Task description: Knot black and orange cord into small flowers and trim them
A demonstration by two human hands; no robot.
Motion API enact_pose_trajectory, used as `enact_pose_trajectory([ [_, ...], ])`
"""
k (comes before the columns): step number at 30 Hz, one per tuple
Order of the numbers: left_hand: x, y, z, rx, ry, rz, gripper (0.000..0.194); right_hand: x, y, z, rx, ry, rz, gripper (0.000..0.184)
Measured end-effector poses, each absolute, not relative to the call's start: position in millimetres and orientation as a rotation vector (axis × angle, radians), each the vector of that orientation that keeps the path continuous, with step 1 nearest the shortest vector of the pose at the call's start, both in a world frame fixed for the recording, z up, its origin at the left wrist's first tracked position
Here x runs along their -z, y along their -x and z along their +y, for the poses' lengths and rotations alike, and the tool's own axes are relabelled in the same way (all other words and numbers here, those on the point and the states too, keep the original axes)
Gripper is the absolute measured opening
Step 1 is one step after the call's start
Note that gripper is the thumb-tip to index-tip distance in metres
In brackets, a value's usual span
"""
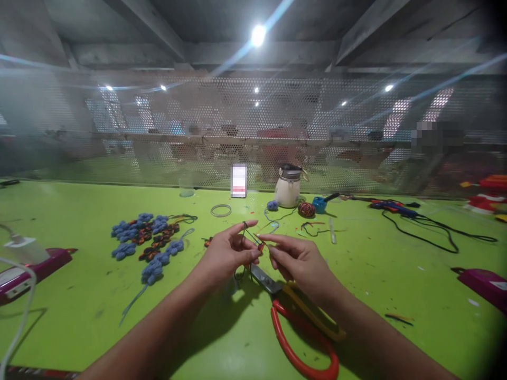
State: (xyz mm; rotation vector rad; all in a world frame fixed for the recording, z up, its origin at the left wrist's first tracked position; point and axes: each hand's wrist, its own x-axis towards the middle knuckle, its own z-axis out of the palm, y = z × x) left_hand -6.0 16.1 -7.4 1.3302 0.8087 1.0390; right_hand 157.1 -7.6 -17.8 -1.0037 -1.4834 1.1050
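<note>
My left hand [232, 248] pinches a small piece of dark red-and-black crochet [260, 246] between thumb and fingers. Dark yarn [245, 226] loops over its raised index finger and runs to the piece. Close by on the right, my right hand [297, 256] is closed around what looks like a thin crochet hook, mostly hidden by the fingers, its tip at the work. Beneath both hands lie big scissors [304, 338] with red and yellow handles. To the left rest blue crocheted flowers [152, 269] and dark orange-and-black ones [154, 245].
Toward the back stand a phone [238, 180], a cream jar [288, 190], a yarn ball [306, 209] and a small blue pot [319, 205]. A bangle-like ring [221, 210] lies nearby. Purple power strips flank the green table [222, 338]; a corded tool [394, 207] lies right. A perforated screen closes the back.
</note>
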Motion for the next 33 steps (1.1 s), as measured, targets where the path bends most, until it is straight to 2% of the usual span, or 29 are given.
enact_pose_trajectory([
  [4, 10.9, 6.0, 16.7, -0.963, -1.470, 0.837, 0.079, 18.3, -159.2, -4.8, -0.918, 1.074, -1.668, 0.026],
  [7, 15.4, 3.2, 14.4, -1.017, -1.737, 0.928, 0.067, 22.7, -157.7, 0.0, -1.083, 1.124, -1.548, 0.028],
  [10, 19.3, -0.7, 11.3, -1.122, -1.935, 0.982, 0.051, 27.9, -153.4, 2.5, -1.280, 1.086, -1.314, 0.037],
  [14, 19.7, -3.5, 12.1, -1.164, -1.752, 0.959, 0.052, 30.2, -149.2, 0.4, -1.313, 0.962, -1.163, 0.040],
  [17, 16.5, -1.2, 16.0, -1.093, -1.455, 0.875, 0.064, 28.6, -148.9, -1.9, -1.268, 0.934, -1.179, 0.037],
  [20, 13.4, 3.7, 18.8, -1.051, -1.308, 0.815, 0.067, 27.9, -149.5, -2.4, -1.209, 0.947, -1.244, 0.036],
  [27, 8.2, 9.8, 17.8, -1.024, -1.207, 0.808, 0.048, 32.1, -157.6, 1.6, -0.996, 0.968, -1.469, 0.029],
  [33, 7.5, 10.1, 18.6, -1.002, -1.248, 0.810, 0.045, 23.8, -171.6, 0.9, -0.752, 0.989, -1.824, 0.028],
])
